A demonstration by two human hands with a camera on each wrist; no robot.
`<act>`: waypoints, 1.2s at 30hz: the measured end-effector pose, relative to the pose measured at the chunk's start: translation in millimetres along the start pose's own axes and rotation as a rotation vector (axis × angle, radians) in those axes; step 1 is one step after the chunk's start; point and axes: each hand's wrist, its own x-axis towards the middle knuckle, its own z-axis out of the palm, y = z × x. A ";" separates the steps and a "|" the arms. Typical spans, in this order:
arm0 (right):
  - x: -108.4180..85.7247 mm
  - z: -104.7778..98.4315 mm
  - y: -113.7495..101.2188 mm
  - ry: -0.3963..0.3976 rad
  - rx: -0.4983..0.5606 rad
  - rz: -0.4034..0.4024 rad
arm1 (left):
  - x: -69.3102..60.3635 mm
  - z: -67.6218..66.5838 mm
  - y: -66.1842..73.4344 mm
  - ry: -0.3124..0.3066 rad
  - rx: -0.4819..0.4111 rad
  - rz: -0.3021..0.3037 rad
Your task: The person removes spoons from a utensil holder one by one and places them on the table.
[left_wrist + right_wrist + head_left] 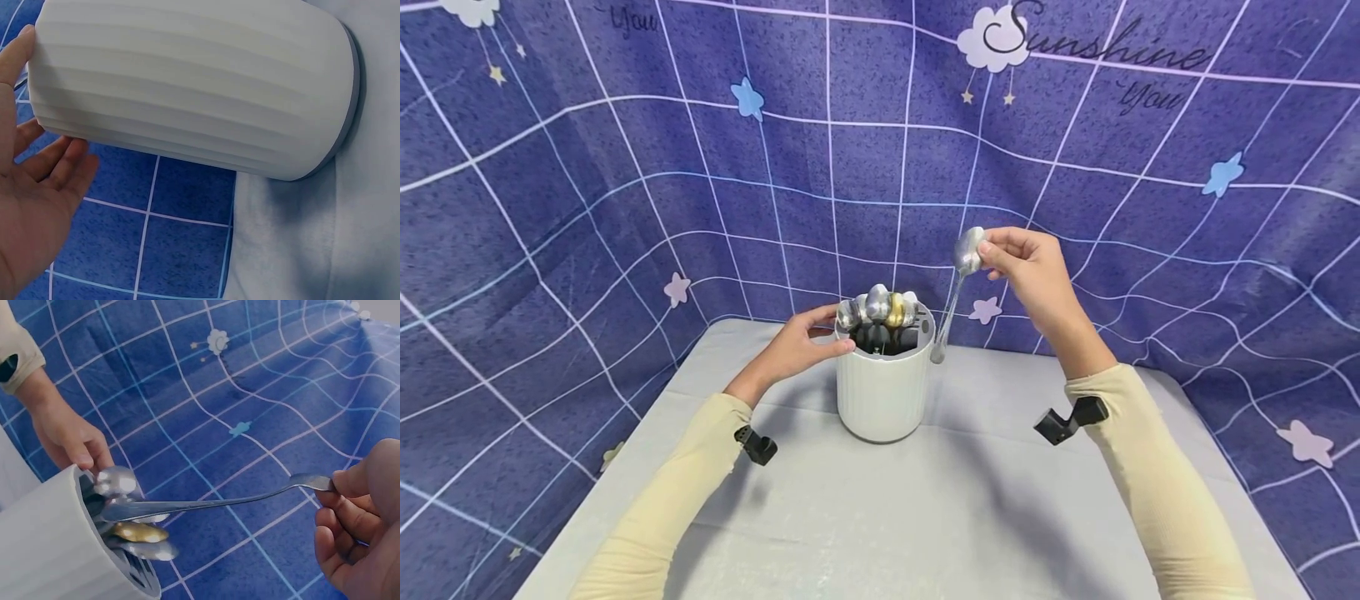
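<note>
A white ribbed container [883,400] stands upright on the table, holding several spoons [877,303], one of them gold [140,532], with their bowls up. At its left rim rests my left hand [801,340], thumb on the near side and fingers around the back; the left wrist view shows the hand [47,181] at the container's [187,81] top edge. My right hand [1033,271] pinches a silver spoon [970,250] by its bowl between thumb and fingers. This spoon's handle [206,504] hangs down just right of the container in the head view.
A pale cloth covers the table [850,517]. Behind and at both sides hangs a blue-purple curtain [865,167] with white grid lines, stars and clouds, close behind the container.
</note>
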 end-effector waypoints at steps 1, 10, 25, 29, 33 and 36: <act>-0.7 -1.8 1.2 -0.003 0.004 0.007 | -0.1 -0.2 0.1 0.001 0.004 0.001; -13.5 -19.3 29.5 -0.025 -0.008 0.067 | -0.3 0.4 -0.5 0.013 0.002 0.000; -38.6 -25.4 89.9 -0.044 -0.025 0.220 | -0.2 0.5 1.8 0.022 0.021 -0.003; -44.4 -22.3 105.0 -0.051 -0.017 0.257 | -0.2 0.1 1.6 0.020 0.029 -0.003; -49.7 -19.4 122.5 -0.065 -0.008 0.300 | -0.1 0.2 0.8 0.020 0.027 0.002; -53.5 -17.1 134.0 -0.076 0.000 0.333 | 0.4 0.5 -0.1 0.020 0.013 0.011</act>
